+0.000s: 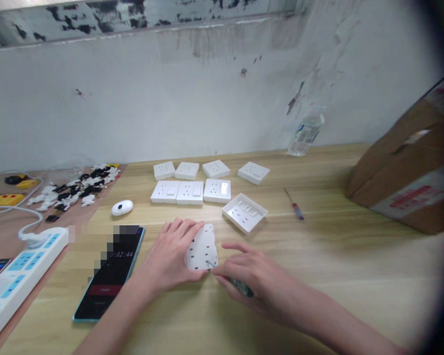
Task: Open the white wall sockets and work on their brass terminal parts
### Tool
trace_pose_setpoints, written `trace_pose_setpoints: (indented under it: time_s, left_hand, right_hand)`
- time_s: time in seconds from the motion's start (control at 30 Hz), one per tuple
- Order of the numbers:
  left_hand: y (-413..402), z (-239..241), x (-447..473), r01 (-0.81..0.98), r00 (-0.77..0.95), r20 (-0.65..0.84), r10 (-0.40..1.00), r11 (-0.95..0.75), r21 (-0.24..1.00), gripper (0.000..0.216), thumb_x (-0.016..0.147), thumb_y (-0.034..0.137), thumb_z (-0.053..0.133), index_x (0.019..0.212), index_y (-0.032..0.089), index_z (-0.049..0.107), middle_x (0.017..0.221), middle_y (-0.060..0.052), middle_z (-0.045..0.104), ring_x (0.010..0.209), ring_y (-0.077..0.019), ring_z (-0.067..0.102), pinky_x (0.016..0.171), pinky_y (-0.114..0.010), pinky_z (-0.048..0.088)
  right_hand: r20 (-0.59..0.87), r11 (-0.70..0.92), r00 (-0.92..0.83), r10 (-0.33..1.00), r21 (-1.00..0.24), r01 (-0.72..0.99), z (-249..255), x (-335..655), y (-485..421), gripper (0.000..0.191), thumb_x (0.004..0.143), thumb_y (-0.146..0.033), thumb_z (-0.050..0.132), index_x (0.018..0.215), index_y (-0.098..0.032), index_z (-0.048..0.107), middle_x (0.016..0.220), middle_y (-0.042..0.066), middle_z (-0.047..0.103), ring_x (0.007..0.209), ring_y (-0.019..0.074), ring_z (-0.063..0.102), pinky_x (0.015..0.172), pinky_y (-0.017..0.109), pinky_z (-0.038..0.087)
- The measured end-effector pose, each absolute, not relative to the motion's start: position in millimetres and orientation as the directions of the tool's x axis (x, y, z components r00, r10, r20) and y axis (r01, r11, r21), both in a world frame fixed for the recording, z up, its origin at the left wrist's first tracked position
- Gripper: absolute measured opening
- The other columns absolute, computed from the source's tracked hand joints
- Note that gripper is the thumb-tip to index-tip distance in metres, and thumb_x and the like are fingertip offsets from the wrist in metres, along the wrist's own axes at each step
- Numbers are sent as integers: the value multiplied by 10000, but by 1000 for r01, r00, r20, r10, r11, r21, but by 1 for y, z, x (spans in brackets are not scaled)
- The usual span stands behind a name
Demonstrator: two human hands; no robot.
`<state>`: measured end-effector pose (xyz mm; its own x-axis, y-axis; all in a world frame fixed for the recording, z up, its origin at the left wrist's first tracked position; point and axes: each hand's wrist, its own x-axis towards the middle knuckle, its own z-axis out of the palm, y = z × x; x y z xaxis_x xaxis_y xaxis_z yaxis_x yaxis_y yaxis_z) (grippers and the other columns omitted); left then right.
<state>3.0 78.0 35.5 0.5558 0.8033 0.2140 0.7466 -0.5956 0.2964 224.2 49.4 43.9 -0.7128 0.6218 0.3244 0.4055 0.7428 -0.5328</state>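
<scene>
My left hand [173, 251] grips the left edge of a white slotted plate [202, 249], its thumb along the near side. Rows of small dark slots show on the plate's face. In my right hand [244, 273] is a screwdriver [242, 287] with a dark greenish handle, its thin metal tip at the plate's lower right part. Just beyond my hands an open white socket housing [245, 213] lies on the wooden table. Several white wall sockets [190, 192] stand in two rows further back.
To the right lie another screwdriver [294, 204] and a cardboard box [403, 172]. A plastic bottle [306, 135] stands by the wall. On the left are a phone [114, 276], a white oval case [122, 207], a power strip [25, 266] and a pile of black and white parts [77, 190].
</scene>
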Motion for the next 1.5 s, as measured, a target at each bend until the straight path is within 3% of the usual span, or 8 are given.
trace_pose_setpoints:
  time_s: [0.23,0.53,0.77,0.87,1.03,1.17,1.37,1.5]
  left_hand:
    - [80,31,-1,745,553,214,805,-593,305,785,636,469,709,1321,232,409,1207,-79,533,1093,-300,463,942,-455,365]
    - [82,33,-8,720,605,203,770,-637,274,848,641,452,699,1384,241,350,1264,-83,516,1121,-312,451,955,-475,369]
    - [80,34,-12,702,628,173,759,-648,295,909,640,334,701,1429,231,260,1312,-93,464,1189,-298,426,1012,-458,356]
    - [81,33,-14,703,624,171,762,-644,303,904,642,348,701,1424,221,264,1308,-106,459,1194,-301,425,1007,-461,362]
    - [83,32,-14,705,618,170,768,-637,312,887,633,337,704,1408,216,290,1294,-108,470,1181,-303,435,991,-460,374]
    - [83,32,-13,708,613,177,770,-635,309,881,623,326,703,1400,212,304,1285,-105,479,1170,-301,444,979,-451,379]
    - [84,35,-14,745,591,161,790,-612,265,842,609,344,699,1365,181,364,1242,-109,514,1127,-292,469,973,-441,359]
    - [84,35,-12,750,599,172,782,-624,221,841,593,332,700,1351,149,385,1216,-118,530,1090,-283,479,946,-420,367]
  right_hand:
    - [190,622,-725,663,-679,391,58,229,69,208,921,-246,501,925,-191,702,804,29,690,894,168,614,849,316,465]
    - [143,523,-704,696,-772,361,54,229,76,277,941,-278,469,823,-194,705,759,1,689,808,136,607,802,281,464]
    - [124,396,-637,760,-866,304,45,237,77,280,938,-337,481,903,-194,718,762,-1,726,750,131,628,793,287,478]
    - [207,481,-638,742,-827,292,46,235,69,240,935,-289,489,917,-192,708,778,0,722,746,121,624,923,336,428]
    - [328,697,-737,591,-669,260,42,223,53,209,916,-161,477,1023,-186,655,864,-5,715,747,101,625,1058,386,292]
    - [401,795,-747,531,-541,274,35,217,49,219,914,-133,471,1065,-173,625,853,-1,712,745,101,629,1051,377,293]
    - [442,886,-771,459,-296,358,28,212,40,215,930,-124,441,1051,-155,617,825,41,688,773,148,621,941,374,410]
    - [465,873,-743,481,-329,360,21,208,40,190,917,-151,484,1051,-176,616,885,59,697,836,165,624,881,347,453]
